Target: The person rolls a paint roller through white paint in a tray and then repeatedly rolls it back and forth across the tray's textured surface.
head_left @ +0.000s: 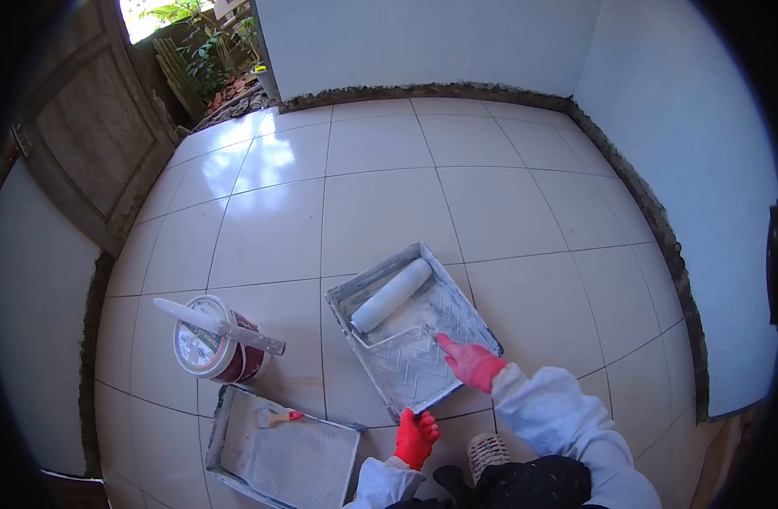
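A paint roller (392, 294) with a white sleeve lies across the upper end of a grey, paint-smeared tray (414, 380) with a zigzag-ribbed floor. My right hand (474, 362), in a reddish glove, is closed at the end of the roller's wire frame, index finger stretched along it; the grip is mostly hidden beneath the hand. At the tray's near corner, my left hand (417, 439), in a red glove, has its fingers curled against the rim. To its left is a second tray (223, 441), with a small paintbrush (278, 416) resting inside.
A lidded paint bucket (246, 356) stands left of the trays, a long white-smeared tool (215, 322) lying across its lid. Cream tiles (389, 204) cover the floor. White walls with rough lower edges surround it, and a wooden door (92, 119) is at left. My shoe (488, 455) is close below.
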Demonstrator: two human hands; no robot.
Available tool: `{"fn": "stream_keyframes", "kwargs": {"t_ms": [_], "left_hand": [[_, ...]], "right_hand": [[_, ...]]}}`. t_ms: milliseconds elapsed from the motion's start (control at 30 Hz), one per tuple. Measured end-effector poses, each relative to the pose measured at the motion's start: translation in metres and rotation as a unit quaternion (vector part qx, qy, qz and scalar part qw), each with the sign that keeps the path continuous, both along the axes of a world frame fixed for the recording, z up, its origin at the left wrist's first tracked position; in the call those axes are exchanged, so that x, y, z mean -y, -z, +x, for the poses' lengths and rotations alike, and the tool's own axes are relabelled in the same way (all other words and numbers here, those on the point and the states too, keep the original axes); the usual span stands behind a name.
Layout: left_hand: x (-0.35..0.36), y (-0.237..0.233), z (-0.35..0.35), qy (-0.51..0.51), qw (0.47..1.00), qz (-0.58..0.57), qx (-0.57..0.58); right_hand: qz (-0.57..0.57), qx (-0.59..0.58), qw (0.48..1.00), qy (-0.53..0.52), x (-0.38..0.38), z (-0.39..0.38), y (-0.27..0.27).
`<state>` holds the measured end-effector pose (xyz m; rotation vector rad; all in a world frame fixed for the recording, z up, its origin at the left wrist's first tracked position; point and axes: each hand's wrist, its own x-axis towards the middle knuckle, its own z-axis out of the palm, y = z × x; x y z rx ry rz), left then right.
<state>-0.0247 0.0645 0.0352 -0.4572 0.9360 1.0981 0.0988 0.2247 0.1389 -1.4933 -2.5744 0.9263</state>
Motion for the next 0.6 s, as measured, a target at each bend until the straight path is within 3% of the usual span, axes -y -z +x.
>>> {"fn": "stream_keyframes", "kwargs": {"t_ms": [233, 333, 433, 533, 600], "left_hand": [[-0.001, 0.002, 0.002, -0.014, 1.000, -0.005, 0.001], [0.000, 0.001, 0.004, -0.013, 1.000, -0.006, 0.001], [-0.001, -0.002, 0.002, -0.004, 1.000, -0.009, -0.013], [-0.001, -0.007, 0.000, 0.006, 0.999, -0.017, -0.035], [-0.002, -0.007, 0.003, 0.004, 0.999, -0.017, -0.039]], "right_hand": [[-0.020, 0.025, 0.999, 0.020, 0.030, 0.011, -0.010], [-0.020, 0.015, 1.000, 0.019, 0.008, -0.008, -0.008], [0.011, -0.026, 1.000, 0.007, -0.014, -0.019, 0.008], [0.143, -0.166, 0.976, 0.002, -0.012, -0.013, 0.006], [-0.152, -0.253, 0.948, 0.121, 0.001, -0.007, -0.031]]}}
